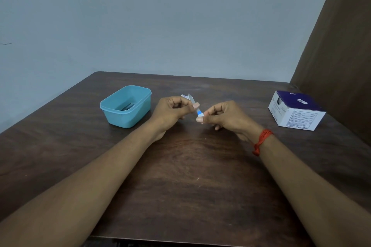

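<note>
Above the middle of a dark wooden table (190, 176), both hands hold one small capped needle (197, 110) with a blue hub and a clear cap. My left hand (172, 112) pinches its upper, clear end, and a scrap of white wrapper (185, 96) sticks out behind those fingers. My right hand (224, 116) pinches the lower end by the blue hub. A red thread is tied round my right wrist.
A light blue plastic tub (112, 106) stands left of the hands with a few thin dark items inside. A white and purple cardboard box (297, 118) sits at the right, near the table edge. A brown curtain (341, 56) hangs at far right.
</note>
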Demonstrator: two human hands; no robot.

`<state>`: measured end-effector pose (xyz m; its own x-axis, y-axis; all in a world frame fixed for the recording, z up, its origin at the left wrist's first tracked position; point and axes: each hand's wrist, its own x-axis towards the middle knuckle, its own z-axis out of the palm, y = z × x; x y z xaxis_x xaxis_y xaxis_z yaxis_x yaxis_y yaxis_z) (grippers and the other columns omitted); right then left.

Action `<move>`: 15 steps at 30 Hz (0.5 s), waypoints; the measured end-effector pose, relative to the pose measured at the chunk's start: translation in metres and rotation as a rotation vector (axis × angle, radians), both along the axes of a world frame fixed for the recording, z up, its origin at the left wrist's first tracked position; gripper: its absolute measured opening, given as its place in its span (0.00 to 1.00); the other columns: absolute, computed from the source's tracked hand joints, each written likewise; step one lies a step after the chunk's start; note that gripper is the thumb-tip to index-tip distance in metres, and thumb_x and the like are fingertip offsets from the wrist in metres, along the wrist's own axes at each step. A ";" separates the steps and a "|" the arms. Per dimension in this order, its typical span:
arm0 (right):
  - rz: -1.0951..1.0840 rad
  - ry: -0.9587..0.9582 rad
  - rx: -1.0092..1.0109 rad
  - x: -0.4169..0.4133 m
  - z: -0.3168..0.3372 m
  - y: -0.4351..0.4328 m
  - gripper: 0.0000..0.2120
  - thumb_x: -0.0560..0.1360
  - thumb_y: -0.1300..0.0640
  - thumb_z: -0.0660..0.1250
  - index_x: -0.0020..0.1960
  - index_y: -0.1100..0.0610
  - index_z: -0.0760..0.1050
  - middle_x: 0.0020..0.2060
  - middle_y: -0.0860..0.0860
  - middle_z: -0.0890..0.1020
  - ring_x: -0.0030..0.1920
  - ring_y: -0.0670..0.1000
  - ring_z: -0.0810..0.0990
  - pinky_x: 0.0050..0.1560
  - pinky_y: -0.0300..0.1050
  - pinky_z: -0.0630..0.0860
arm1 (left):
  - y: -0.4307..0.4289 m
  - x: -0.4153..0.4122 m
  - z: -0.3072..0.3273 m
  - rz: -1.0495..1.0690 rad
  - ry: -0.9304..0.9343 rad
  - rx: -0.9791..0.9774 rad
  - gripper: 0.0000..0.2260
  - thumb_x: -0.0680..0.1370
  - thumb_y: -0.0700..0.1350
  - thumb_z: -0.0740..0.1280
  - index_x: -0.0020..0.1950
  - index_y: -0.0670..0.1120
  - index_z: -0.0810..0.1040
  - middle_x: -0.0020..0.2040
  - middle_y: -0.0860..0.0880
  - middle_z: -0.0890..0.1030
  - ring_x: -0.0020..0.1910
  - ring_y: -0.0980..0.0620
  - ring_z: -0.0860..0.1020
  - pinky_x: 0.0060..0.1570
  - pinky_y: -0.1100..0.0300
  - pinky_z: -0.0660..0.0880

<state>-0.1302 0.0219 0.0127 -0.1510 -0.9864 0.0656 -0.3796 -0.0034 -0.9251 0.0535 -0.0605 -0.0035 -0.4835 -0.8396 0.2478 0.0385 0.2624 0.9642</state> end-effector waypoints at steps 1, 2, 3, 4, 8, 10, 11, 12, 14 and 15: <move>-0.004 -0.007 -0.012 0.000 0.000 0.001 0.14 0.66 0.55 0.82 0.45 0.63 0.84 0.35 0.50 0.86 0.32 0.41 0.80 0.31 0.37 0.74 | 0.001 -0.001 -0.001 -0.021 -0.022 -0.023 0.07 0.73 0.49 0.78 0.41 0.46 0.86 0.40 0.47 0.81 0.39 0.55 0.74 0.38 0.64 0.73; -0.006 -0.015 -0.018 0.001 0.000 0.001 0.14 0.66 0.55 0.82 0.45 0.63 0.84 0.35 0.51 0.86 0.33 0.42 0.80 0.31 0.37 0.74 | 0.002 -0.002 -0.001 -0.036 -0.035 -0.038 0.08 0.73 0.49 0.78 0.41 0.46 0.86 0.40 0.45 0.80 0.39 0.53 0.73 0.38 0.64 0.72; -0.008 -0.023 -0.020 0.001 0.001 0.002 0.14 0.66 0.54 0.82 0.45 0.62 0.84 0.36 0.51 0.86 0.34 0.42 0.80 0.31 0.37 0.74 | 0.003 -0.003 -0.002 -0.044 -0.035 -0.044 0.08 0.73 0.50 0.78 0.41 0.46 0.86 0.40 0.45 0.80 0.39 0.52 0.72 0.38 0.63 0.72; -0.013 -0.029 -0.020 0.002 0.001 0.002 0.13 0.66 0.53 0.82 0.44 0.61 0.84 0.37 0.51 0.86 0.35 0.43 0.80 0.31 0.37 0.74 | 0.003 -0.003 -0.002 -0.044 -0.026 -0.038 0.08 0.73 0.51 0.77 0.42 0.46 0.86 0.40 0.45 0.81 0.39 0.53 0.73 0.38 0.64 0.72; -0.071 -0.156 -0.038 0.005 0.002 0.002 0.10 0.66 0.52 0.82 0.40 0.55 0.84 0.43 0.53 0.87 0.33 0.43 0.74 0.29 0.39 0.66 | 0.001 -0.002 -0.002 -0.027 0.027 0.024 0.09 0.78 0.51 0.72 0.52 0.47 0.86 0.46 0.48 0.86 0.39 0.58 0.77 0.40 0.62 0.75; -0.091 -0.336 -0.050 0.006 0.002 0.000 0.10 0.63 0.51 0.82 0.36 0.53 0.82 0.44 0.52 0.87 0.26 0.42 0.69 0.28 0.38 0.64 | 0.000 -0.002 -0.002 -0.038 0.008 0.021 0.10 0.80 0.50 0.69 0.53 0.47 0.86 0.46 0.49 0.87 0.41 0.57 0.77 0.41 0.62 0.75; -0.094 -0.434 -0.051 0.007 0.002 -0.001 0.11 0.60 0.50 0.82 0.34 0.52 0.82 0.43 0.50 0.86 0.25 0.42 0.66 0.27 0.38 0.63 | 0.001 -0.002 -0.002 -0.048 -0.011 0.008 0.10 0.80 0.50 0.69 0.54 0.47 0.86 0.46 0.49 0.87 0.41 0.58 0.77 0.41 0.63 0.76; -0.097 -0.521 -0.047 0.008 0.001 -0.002 0.11 0.57 0.48 0.82 0.33 0.51 0.82 0.41 0.48 0.86 0.24 0.42 0.65 0.27 0.37 0.63 | 0.001 -0.002 -0.003 -0.062 -0.033 -0.009 0.10 0.80 0.50 0.69 0.53 0.47 0.86 0.45 0.49 0.87 0.41 0.58 0.78 0.40 0.64 0.76; -0.108 -0.634 -0.032 0.011 0.001 -0.003 0.12 0.55 0.47 0.82 0.32 0.50 0.83 0.39 0.45 0.85 0.24 0.42 0.65 0.26 0.37 0.64 | 0.003 -0.002 -0.003 -0.096 -0.068 -0.038 0.09 0.79 0.50 0.70 0.52 0.47 0.86 0.46 0.48 0.87 0.41 0.58 0.79 0.40 0.65 0.77; -0.114 -0.659 -0.029 0.012 0.001 -0.004 0.11 0.56 0.48 0.82 0.32 0.50 0.83 0.38 0.44 0.85 0.24 0.42 0.65 0.26 0.36 0.64 | 0.003 -0.002 -0.003 -0.111 -0.072 -0.045 0.09 0.78 0.51 0.71 0.51 0.48 0.87 0.46 0.48 0.87 0.41 0.58 0.79 0.40 0.65 0.77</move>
